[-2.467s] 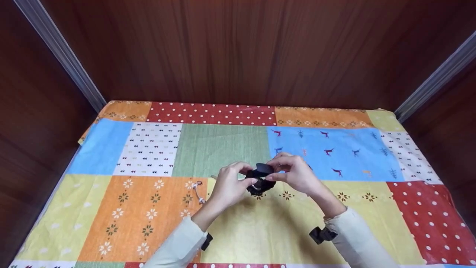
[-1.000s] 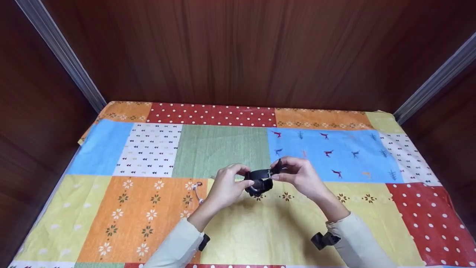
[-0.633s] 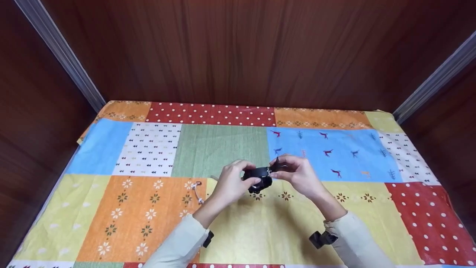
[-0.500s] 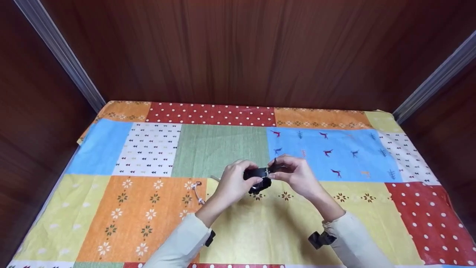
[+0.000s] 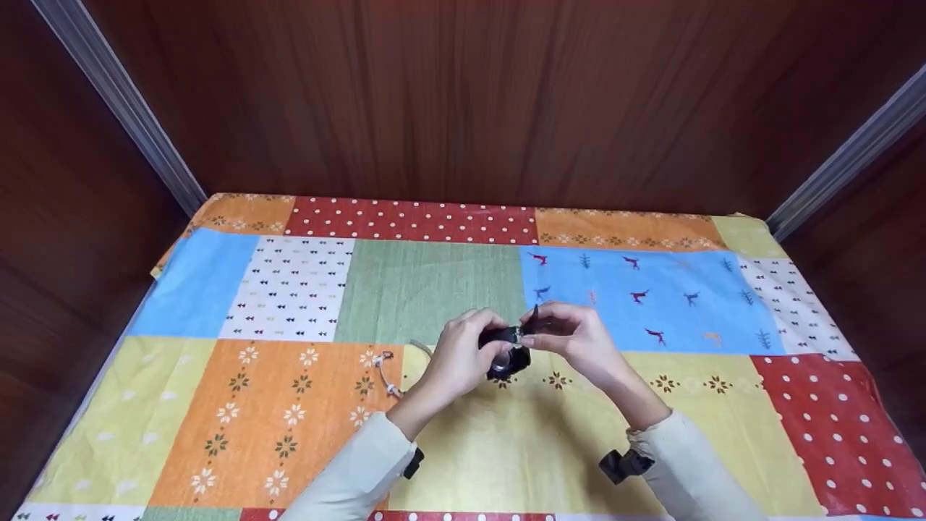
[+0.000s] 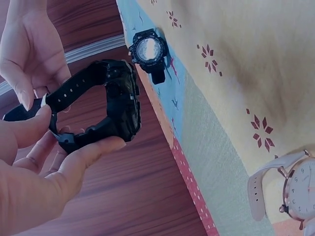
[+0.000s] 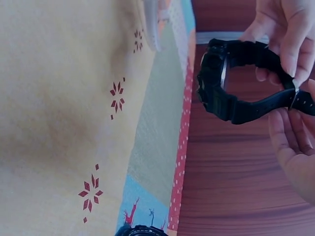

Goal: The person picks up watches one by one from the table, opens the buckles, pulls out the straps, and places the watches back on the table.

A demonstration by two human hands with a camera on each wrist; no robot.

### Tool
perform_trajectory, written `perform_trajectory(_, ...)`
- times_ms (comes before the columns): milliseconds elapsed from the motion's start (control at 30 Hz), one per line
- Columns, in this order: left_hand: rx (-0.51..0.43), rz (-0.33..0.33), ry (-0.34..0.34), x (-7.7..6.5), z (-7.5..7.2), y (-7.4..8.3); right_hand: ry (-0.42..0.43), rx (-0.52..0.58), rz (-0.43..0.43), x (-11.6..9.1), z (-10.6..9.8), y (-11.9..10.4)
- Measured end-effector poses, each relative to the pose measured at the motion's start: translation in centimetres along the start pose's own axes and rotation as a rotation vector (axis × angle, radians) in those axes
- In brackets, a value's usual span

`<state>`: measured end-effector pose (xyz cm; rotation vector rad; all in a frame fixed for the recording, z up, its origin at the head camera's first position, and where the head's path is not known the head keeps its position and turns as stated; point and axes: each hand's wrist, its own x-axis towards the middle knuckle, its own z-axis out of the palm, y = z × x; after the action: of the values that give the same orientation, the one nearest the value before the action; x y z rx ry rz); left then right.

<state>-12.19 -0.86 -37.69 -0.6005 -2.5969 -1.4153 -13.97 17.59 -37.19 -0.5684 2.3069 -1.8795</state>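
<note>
"Left hand has slid nearer to the right hand since one second ago. I go from left to right, please?"

"Pale watch lies left of the grip. Left thumb and fingers pinch the strap by the buckle; held black watch hangs under them. Right fingers pinch the strap end. Other black watch rests beyond."

"How is it done well?"

"I would keep the buckle steady, and move the strap straight, without twist."
</note>
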Motion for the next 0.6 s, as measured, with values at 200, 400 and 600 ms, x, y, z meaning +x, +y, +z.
perform_trajectory(200,-0.017,0.005,0.005,-0.15,0.06,-0.08,-0.014,0.019,-0.012,-0.15,-0.26,0.36)
perform_trajectory(400,-0.030,-0.010,-0.008,-0.27,0.09,-0.16,-0.034,0.050,0.007,-0.33,-0.46,0.73)
perform_trajectory(600,-0.038,-0.021,-0.015,-0.27,0.12,-0.14,-0.043,0.069,0.020,-0.50,-0.71,0.73)
